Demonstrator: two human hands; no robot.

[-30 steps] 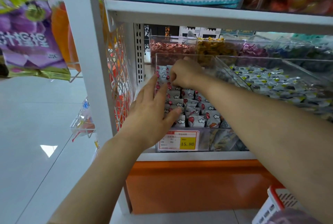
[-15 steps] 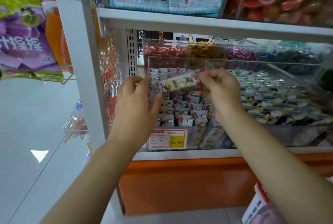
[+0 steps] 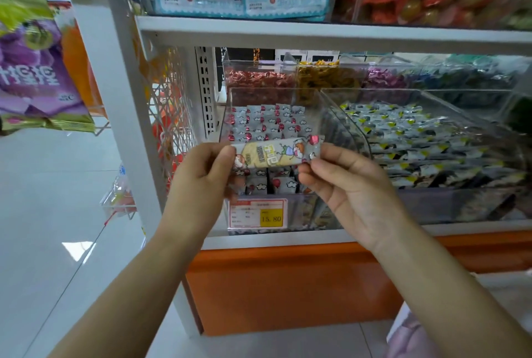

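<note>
both forearms reach forward and up from the lower edge of the view, converging in front of the shelf. left hand (image 3: 201, 182) back toward camera, fingers curled, thumb and fingertips pinching the left end of the snack packet (image 3: 276, 153). right hand (image 3: 354, 193) palm turned toward the viewer, thumb and first fingers pinching the right end; remaining fingers loosely bent.

packet held in the air in front of the clear bin (image 3: 305, 104), between the two hands. long axis roughly horizontal, right end slightly higher. printed face toward camera; lettering runs sideways.

packet: slim, oblong, glossy plastic film, pale yellow centre, cartoon print, crimped translucent ends. bin: rigid transparent plastic, angled walls, filled with rows of small matching wrapped packets (image 3: 264, 121), grey-white with red spots. price tag (image 3: 258, 212) on the bin front, white with yellow block, reads 15.80. shelf frame (image 3: 288, 32) white painted metal; base panel (image 3: 288, 285) orange, smooth.
</note>
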